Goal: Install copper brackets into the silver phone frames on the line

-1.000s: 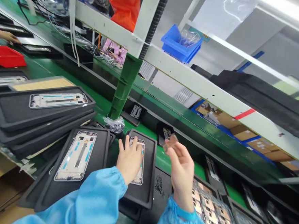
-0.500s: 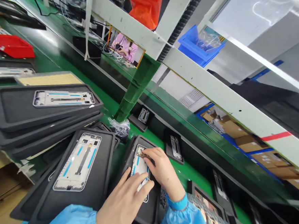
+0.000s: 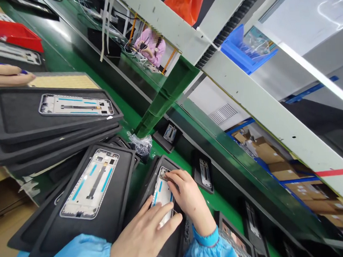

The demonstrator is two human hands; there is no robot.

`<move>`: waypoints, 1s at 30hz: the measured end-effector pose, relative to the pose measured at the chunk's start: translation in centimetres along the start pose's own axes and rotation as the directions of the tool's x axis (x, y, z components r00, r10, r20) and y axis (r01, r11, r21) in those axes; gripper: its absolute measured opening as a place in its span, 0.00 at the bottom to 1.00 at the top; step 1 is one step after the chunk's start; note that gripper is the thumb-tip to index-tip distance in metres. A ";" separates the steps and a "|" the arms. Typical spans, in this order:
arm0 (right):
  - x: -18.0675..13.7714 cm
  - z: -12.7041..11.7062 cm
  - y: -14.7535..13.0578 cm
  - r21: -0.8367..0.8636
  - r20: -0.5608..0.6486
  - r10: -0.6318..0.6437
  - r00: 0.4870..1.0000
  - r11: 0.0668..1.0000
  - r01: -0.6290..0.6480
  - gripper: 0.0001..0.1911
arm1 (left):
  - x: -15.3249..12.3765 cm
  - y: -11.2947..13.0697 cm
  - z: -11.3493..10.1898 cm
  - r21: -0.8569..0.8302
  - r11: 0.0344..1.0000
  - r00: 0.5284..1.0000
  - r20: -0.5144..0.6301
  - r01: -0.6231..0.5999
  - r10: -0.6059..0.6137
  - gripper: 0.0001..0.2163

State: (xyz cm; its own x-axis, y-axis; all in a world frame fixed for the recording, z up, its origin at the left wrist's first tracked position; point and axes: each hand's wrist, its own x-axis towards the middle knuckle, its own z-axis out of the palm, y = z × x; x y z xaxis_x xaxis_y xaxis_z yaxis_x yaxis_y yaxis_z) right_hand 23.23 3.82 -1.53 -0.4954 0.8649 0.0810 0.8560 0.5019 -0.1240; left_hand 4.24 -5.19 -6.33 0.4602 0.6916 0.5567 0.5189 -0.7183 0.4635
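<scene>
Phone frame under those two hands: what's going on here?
A person in blue sleeves works on a phone frame lying in a black tray. The left hand rests flat on its near end, while the right hand holds a small part against its far end. More frames sit in trays to the left, where another person's hand shows at the edge.

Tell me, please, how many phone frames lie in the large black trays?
3 clearly: top frame on the tray stack, second frame in the tray below, third frame under left hand and right hand. Stacked trays may hide more.
</scene>
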 end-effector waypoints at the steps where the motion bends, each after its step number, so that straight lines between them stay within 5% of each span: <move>1: 0.0 0.0 0.0 -0.009 0.003 -0.002 1.000 1.000 0.002 0.13 | 0.0 0.0 0.0 0.000 1.000 1.000 -0.010 0.000 0.000 0.22; 15: 0.2 0.9 -0.3 -0.152 0.039 -0.038 0.999 0.987 0.043 0.16 | -0.6 0.2 0.9 0.114 0.993 0.997 0.068 -0.037 0.030 0.34; 30: -0.4 0.7 -0.1 -0.268 0.062 -0.103 0.993 0.956 0.116 0.15 | -0.1 -0.1 0.6 0.137 0.989 0.999 0.016 -0.050 0.048 0.32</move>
State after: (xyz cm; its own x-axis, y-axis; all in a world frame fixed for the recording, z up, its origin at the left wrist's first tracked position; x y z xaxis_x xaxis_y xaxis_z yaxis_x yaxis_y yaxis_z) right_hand 23.20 3.44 -2.24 -0.5891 0.8074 0.0320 0.8009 0.5782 0.1558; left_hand 4.57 -5.16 -6.82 0.4959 0.6576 0.5671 0.5890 -0.7346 0.3369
